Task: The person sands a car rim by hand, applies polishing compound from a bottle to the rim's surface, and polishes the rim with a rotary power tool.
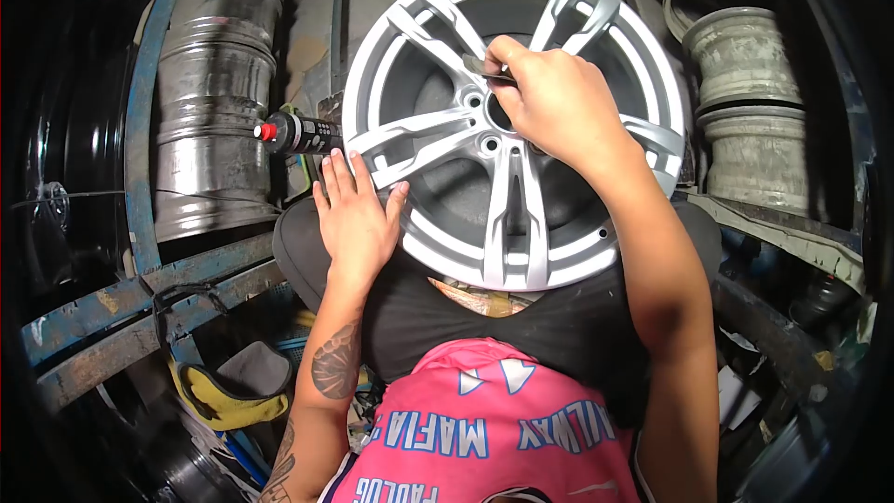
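A silver alloy wheel rim (512, 224) with twin spokes lies face up at my knees. My left hand (356, 214) rests on the rim's left edge, fingers stretched out and apart, holding nothing. My right hand (559, 102) is above the hub, thumb and fingers pinched on a thin dark piece of sandpaper (477, 65). The sandpaper is at the inner end of the upper left spoke, and my fingers hide part of it. A black bottle with a red cap (307, 133) lies left of the rim, near my left fingertips.
Stacked bare metal rims stand on the left (216, 84) and on the right (750, 84). A blue metal frame (140, 130) runs along the left side. Below it hangs a yellow and grey cloth item (237, 387). My knees flank the wheel.
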The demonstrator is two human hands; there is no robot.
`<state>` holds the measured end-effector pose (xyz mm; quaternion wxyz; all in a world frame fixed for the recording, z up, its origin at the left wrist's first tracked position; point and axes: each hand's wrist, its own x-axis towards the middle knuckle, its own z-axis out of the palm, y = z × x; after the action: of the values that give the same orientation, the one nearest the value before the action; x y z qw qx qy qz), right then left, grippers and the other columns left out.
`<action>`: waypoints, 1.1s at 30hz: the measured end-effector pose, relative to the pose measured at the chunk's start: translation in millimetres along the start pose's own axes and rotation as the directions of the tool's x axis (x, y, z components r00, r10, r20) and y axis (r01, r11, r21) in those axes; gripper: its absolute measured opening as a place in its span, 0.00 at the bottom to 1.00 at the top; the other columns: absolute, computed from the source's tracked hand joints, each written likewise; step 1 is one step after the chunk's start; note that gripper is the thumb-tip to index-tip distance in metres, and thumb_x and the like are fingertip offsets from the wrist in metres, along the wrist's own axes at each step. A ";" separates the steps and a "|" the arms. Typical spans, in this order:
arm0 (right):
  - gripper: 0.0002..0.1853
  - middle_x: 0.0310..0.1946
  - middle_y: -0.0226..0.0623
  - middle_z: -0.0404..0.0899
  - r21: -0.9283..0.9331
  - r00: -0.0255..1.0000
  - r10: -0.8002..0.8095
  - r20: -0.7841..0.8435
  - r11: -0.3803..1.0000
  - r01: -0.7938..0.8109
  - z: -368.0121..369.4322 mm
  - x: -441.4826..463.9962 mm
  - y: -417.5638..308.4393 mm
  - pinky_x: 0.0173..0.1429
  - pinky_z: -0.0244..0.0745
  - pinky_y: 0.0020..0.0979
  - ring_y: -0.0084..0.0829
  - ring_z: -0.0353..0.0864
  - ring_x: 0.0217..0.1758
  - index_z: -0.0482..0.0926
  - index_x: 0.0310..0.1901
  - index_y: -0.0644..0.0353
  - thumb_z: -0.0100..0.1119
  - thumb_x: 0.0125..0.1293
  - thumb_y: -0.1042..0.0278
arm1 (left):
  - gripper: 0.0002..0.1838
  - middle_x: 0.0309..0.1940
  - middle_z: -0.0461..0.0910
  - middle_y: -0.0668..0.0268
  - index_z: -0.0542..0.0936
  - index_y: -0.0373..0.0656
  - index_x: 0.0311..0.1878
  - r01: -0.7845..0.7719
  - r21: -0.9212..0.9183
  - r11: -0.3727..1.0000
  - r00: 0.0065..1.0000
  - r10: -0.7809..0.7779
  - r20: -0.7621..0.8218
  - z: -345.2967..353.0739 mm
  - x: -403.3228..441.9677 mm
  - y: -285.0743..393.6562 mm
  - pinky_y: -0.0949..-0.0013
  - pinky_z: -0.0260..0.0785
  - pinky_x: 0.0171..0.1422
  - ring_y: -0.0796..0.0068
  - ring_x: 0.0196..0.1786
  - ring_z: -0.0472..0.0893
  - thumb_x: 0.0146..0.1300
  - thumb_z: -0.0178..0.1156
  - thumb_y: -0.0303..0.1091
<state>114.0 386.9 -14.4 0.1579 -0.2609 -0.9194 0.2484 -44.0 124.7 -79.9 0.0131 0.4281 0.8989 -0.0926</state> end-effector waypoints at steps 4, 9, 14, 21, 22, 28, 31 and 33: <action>0.13 0.36 0.46 0.91 -0.054 0.996 0.082 0.026 0.995 -0.080 -11.8 0.7 -0.7 0.50 0.86 0.50 0.52 0.92 0.44 0.81 0.50 0.56 0.69 0.65 0.67 | 0.52 0.85 0.58 0.36 0.63 0.26 0.82 0.041 -0.057 0.998 0.999 -0.041 0.004 -2.9 15.3 1.6 0.36 0.47 0.89 0.40 0.89 0.56 0.78 0.52 0.69; 0.16 0.39 0.51 0.89 -0.024 0.976 0.170 -0.138 0.984 -0.175 -35.0 -0.7 23.2 0.53 0.82 0.52 0.57 0.89 0.46 0.80 0.49 0.61 0.69 0.63 0.64 | 0.52 0.84 0.60 0.35 0.65 0.25 0.81 -0.115 -0.050 0.992 0.992 0.117 0.052 -18.7 15.5 35.9 0.38 0.45 0.90 0.40 0.88 0.56 0.77 0.52 0.71; 0.16 0.35 0.56 0.85 -0.008 0.898 0.372 -0.236 0.923 -0.384 -62.0 -21.2 45.6 0.53 0.80 0.50 0.59 0.86 0.45 0.74 0.35 0.64 0.67 0.61 0.59 | 0.46 0.77 0.70 0.34 0.72 0.29 0.74 -0.324 -0.060 0.944 0.946 0.325 0.002 -36.5 37.1 48.5 0.39 0.52 0.88 0.39 0.83 0.67 0.76 0.57 0.68; 0.18 0.29 0.31 0.82 0.299 0.737 0.657 0.158 0.679 -0.670 -83.3 -67.2 146.6 0.36 0.75 0.32 0.24 0.81 0.29 0.85 0.48 0.68 0.62 0.69 0.59 | 0.34 0.43 0.89 0.43 0.80 0.36 0.60 -0.270 -0.431 0.861 0.932 0.347 0.109 -20.1 108.8 16.1 0.44 0.78 0.56 0.37 0.50 0.88 0.76 0.60 0.63; 0.15 0.29 0.30 0.81 0.380 0.674 0.682 0.283 0.566 -0.732 -81.6 -71.0 129.1 0.36 0.73 0.29 0.24 0.79 0.29 0.84 0.47 0.65 0.62 0.71 0.60 | 0.34 0.42 0.89 0.43 0.83 0.36 0.56 -0.244 -0.448 0.860 0.920 0.352 0.174 -14.6 113.2 14.1 0.43 0.78 0.56 0.38 0.50 0.88 0.76 0.59 0.65; 0.09 0.28 0.27 0.78 0.603 0.624 0.750 0.221 0.398 -0.692 -62.3 -75.2 117.4 0.37 0.67 0.25 0.20 0.74 0.28 0.82 0.40 0.58 0.63 0.72 0.61 | 0.38 0.40 0.90 0.45 0.88 0.37 0.47 -0.171 -0.459 0.872 0.951 0.268 0.156 -6.9 110.5 21.6 0.44 0.79 0.54 0.41 0.49 0.89 0.77 0.53 0.70; 0.11 0.27 0.27 0.78 0.565 0.636 0.770 0.042 0.507 -0.651 -48.7 -66.2 132.0 0.35 0.64 0.25 0.19 0.71 0.28 0.84 0.41 0.59 0.65 0.70 0.60 | 0.40 0.41 0.91 0.47 0.89 0.36 0.43 -0.140 -0.472 0.870 0.948 0.256 0.190 -12.0 110.8 23.4 0.45 0.80 0.55 0.44 0.49 0.90 0.78 0.51 0.70; 0.13 0.29 0.28 0.81 0.566 0.613 0.784 -0.091 0.548 -0.616 -46.7 -49.5 144.3 0.37 0.66 0.26 0.20 0.73 0.29 0.86 0.43 0.62 0.65 0.70 0.60 | 0.40 0.43 0.91 0.47 0.89 0.36 0.45 -0.086 -0.491 0.867 0.949 0.222 0.225 -9.3 101.8 26.8 0.44 0.81 0.56 0.44 0.51 0.90 0.78 0.51 0.70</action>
<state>231.8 483.7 -61.6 0.2562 -0.6011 -0.5994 0.4624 -87.2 221.0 -85.4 0.2495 0.4655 0.8460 0.0738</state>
